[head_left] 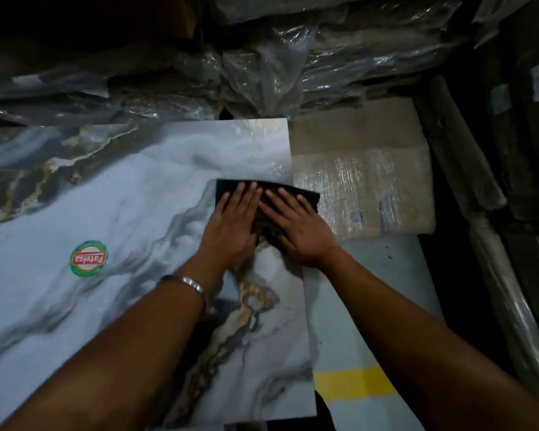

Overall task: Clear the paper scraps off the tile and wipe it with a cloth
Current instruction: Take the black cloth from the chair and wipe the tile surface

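A large glossy marble-patterned tile (122, 197) lies flat in front of me, white and grey with gold veins. A dark cloth (263, 219) rests on it near the right edge. Both hands press flat on the cloth with fingers spread: my left hand (234, 222) on its left part, my right hand (296, 228) on its right part. A metal bangle circles my left wrist. A round green and red sticker (88, 259) is stuck to the tile at the left. I see no paper scraps on the tile.
Plastic-wrapped bundles (293, 63) are stacked behind the tile. To the right lies a taped cardboard package (364, 181). Below it shows a pale surface with a yellow stripe (352, 384). Dark wrapped rolls (492, 213) line the far right.
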The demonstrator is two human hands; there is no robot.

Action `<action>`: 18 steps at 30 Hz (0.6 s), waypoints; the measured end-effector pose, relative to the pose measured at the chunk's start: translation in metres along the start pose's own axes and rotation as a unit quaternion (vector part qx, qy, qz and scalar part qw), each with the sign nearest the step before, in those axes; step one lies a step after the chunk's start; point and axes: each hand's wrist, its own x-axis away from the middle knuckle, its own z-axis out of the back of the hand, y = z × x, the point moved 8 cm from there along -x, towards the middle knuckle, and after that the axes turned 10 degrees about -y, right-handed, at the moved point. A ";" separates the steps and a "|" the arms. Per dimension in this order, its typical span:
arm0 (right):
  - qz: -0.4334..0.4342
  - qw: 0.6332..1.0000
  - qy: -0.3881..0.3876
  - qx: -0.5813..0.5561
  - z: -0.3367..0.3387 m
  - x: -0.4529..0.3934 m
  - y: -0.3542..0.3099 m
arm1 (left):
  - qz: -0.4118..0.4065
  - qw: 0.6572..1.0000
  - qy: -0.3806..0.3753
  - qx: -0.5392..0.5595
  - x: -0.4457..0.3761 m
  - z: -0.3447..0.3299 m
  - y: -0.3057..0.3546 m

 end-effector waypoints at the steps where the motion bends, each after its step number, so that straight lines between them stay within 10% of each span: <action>1: 0.001 1.000 0.003 0.002 0.008 -0.019 0.013 | -0.002 1.000 0.002 0.004 -0.020 0.007 -0.011; 18: 0.004 0.999 -0.041 0.010 0.073 -0.172 0.095 | 0.034 0.999 -0.031 -0.007 -0.171 0.073 -0.098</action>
